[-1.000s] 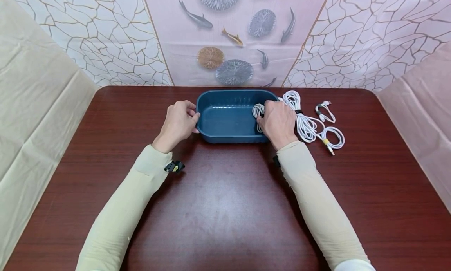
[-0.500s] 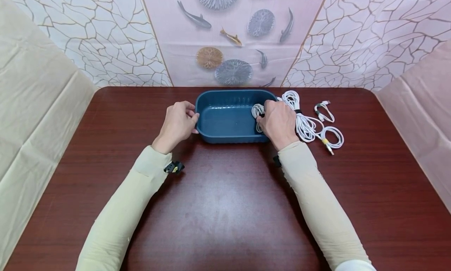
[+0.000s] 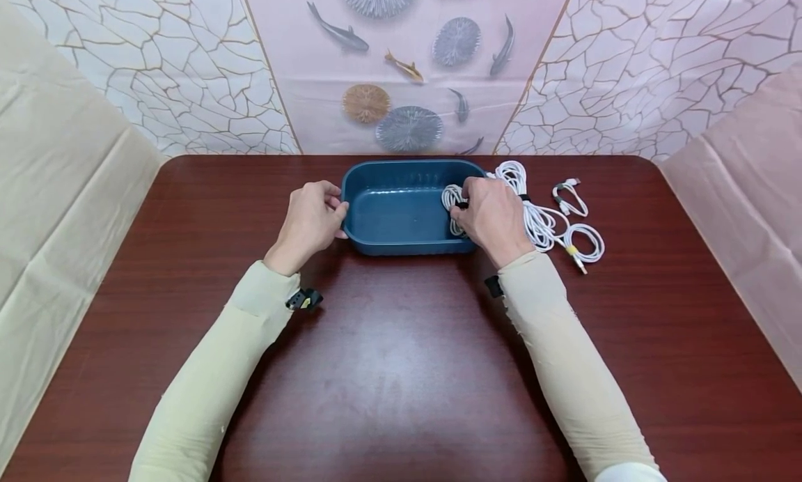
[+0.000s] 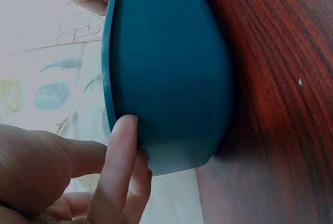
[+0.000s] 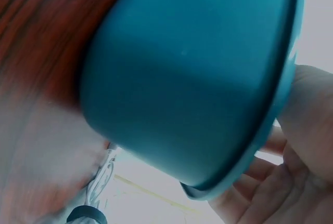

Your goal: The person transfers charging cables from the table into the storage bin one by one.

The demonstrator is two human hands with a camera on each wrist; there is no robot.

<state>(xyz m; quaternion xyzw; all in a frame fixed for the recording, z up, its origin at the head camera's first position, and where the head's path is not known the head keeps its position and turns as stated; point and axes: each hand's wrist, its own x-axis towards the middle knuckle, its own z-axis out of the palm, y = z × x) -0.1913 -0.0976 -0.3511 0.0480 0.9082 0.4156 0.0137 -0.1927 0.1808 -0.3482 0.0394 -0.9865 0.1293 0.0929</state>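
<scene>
A dark teal oblong plastic bin [image 3: 395, 248] stands near the back edge of the table. My left hand [image 3: 307, 221] pinches its left end at the rim, thumb over the edge and fingers against the outer wall; in the left wrist view a fingertip [image 4: 127, 122] lies on the wall just under the rim. My right hand [image 3: 495, 214] reaches over the right end into the bin. Its thumb and fingers are on a coiled white cable [image 3: 451, 198] with a black tie, lying at that end. In the right wrist view the fingertips are hidden behind the bin's rim.
Right of the bin lie a large white cable bundle [image 3: 535, 224] with a black tie, a small coil [image 3: 592, 242] with a yellow tie, and a short cable [image 3: 583, 207] with a green tie. Patterned cloth [image 3: 407, 71] hangs behind the table [image 3: 376, 370].
The head view has shifted slightly, moving everything a little left in the picture. The right hand has turned slightly at the coiled cable; the left hand keeps its hold on the bin.
</scene>
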